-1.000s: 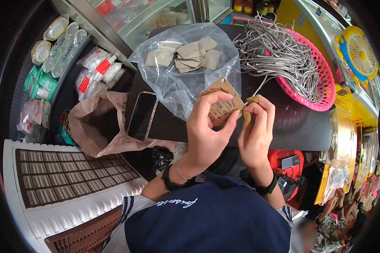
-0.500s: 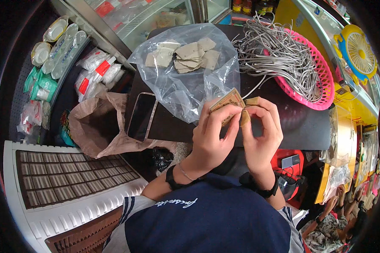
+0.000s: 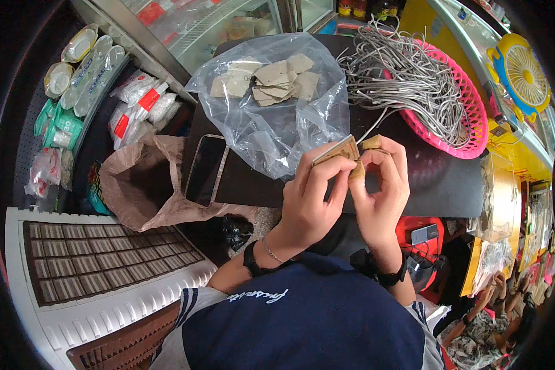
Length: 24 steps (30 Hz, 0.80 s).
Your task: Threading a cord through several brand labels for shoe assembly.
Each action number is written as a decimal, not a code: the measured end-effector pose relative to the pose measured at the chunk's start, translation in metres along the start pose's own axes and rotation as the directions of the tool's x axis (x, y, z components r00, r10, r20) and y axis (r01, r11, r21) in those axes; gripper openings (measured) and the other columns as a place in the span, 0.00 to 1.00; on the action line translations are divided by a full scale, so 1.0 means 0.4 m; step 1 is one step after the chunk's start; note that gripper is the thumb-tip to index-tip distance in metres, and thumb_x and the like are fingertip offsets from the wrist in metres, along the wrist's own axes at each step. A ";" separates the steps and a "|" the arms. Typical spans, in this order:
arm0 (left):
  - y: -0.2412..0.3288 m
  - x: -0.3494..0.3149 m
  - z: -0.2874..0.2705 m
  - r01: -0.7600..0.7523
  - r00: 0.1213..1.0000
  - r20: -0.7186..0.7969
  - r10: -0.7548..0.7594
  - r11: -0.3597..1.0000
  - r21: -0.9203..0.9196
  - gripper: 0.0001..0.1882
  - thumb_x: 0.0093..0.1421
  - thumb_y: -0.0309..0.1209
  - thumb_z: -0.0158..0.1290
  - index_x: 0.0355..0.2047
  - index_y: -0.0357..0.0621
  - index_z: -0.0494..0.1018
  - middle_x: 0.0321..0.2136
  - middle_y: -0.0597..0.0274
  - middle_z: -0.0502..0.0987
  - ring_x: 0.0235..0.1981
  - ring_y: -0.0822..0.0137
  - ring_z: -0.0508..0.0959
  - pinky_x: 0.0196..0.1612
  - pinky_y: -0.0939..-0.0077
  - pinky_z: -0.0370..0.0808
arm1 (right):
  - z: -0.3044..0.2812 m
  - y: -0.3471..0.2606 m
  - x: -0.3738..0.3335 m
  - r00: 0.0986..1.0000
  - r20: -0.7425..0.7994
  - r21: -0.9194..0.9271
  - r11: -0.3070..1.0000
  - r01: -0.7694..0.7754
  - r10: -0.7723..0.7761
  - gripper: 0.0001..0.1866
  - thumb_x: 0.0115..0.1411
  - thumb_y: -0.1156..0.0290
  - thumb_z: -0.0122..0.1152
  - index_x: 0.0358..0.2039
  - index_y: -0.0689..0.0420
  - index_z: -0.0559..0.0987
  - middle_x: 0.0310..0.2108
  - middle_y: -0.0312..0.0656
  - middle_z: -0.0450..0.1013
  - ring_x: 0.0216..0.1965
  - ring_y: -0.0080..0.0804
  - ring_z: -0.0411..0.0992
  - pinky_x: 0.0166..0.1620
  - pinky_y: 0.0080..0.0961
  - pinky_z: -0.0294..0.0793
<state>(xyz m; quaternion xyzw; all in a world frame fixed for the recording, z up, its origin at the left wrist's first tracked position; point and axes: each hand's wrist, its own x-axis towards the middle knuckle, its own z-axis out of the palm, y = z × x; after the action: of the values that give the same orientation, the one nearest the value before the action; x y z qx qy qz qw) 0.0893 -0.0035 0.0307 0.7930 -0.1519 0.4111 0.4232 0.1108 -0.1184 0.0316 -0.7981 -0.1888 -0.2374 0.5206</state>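
Observation:
My left hand (image 3: 312,200) is closed on a small brown cardboard tag (image 3: 344,150) with dark print, tilted above the table's near edge. Thumb and fingers of my right hand (image 3: 383,185) are pinched together at the tag's right edge, touching the left fingertips. What lies inside that pinch is hidden. Tan tape (image 3: 371,143) wraps some right fingertips. A thin grey cord (image 3: 374,126) runs from the tag's upper corner back to a tangled heap of grey cords (image 3: 407,86). Beyond my hands, several grey-brown card pieces (image 3: 277,80) lie on a clear plastic bag (image 3: 253,135).
The heap spills out of a pink basket (image 3: 475,117) on the dark table (image 3: 438,191). A phone (image 3: 207,169) lies at the table's left edge, beside an open brown sack (image 3: 129,185). A yellow-blue fan (image 3: 523,77) stands right. Another person's hands (image 3: 496,287) show at lower right.
The tag has tipped in my fingers, showing more of its edge and less of its face. My right fingers have shifted slightly; both hands stay together.

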 end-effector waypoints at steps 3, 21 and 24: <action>-0.008 -0.001 0.004 0.007 1.000 -0.006 -0.007 1.000 0.003 0.16 0.49 0.16 0.58 0.38 0.39 0.69 0.37 0.52 0.73 0.36 0.55 0.77 0.34 0.71 0.76 | 0.004 0.000 0.002 1.000 0.001 0.012 1.000 -0.020 0.020 0.09 0.47 0.84 0.59 0.30 0.64 0.71 0.40 0.45 0.67 0.28 0.26 0.67 0.31 0.21 0.70; -0.084 0.028 -0.026 0.490 0.849 0.078 -0.523 0.720 -0.491 0.16 0.54 0.15 0.54 0.42 0.37 0.65 0.38 0.63 0.70 0.36 0.75 0.76 0.34 0.84 0.75 | -0.075 -0.032 0.033 0.776 0.601 0.482 0.861 -0.161 -0.191 0.05 0.42 0.80 0.59 0.23 0.60 0.73 0.33 0.43 0.72 0.34 0.33 0.72 0.38 0.24 0.71; -0.116 0.029 -0.027 0.428 0.884 0.001 -0.467 0.809 -0.403 0.16 0.54 0.16 0.54 0.43 0.36 0.64 0.39 0.62 0.70 0.36 0.74 0.76 0.34 0.84 0.75 | -0.108 -0.037 0.031 0.526 0.796 0.551 0.715 -0.429 -0.298 0.05 0.42 0.80 0.59 0.22 0.60 0.73 0.35 0.44 0.74 0.33 0.36 0.73 0.39 0.26 0.72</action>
<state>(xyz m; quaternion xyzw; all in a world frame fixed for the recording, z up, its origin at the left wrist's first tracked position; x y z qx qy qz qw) 0.1181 0.0341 0.0176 0.6841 -0.0190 0.2991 0.6650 0.1051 -0.1516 0.0646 -0.5575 -0.4572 0.2921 0.6284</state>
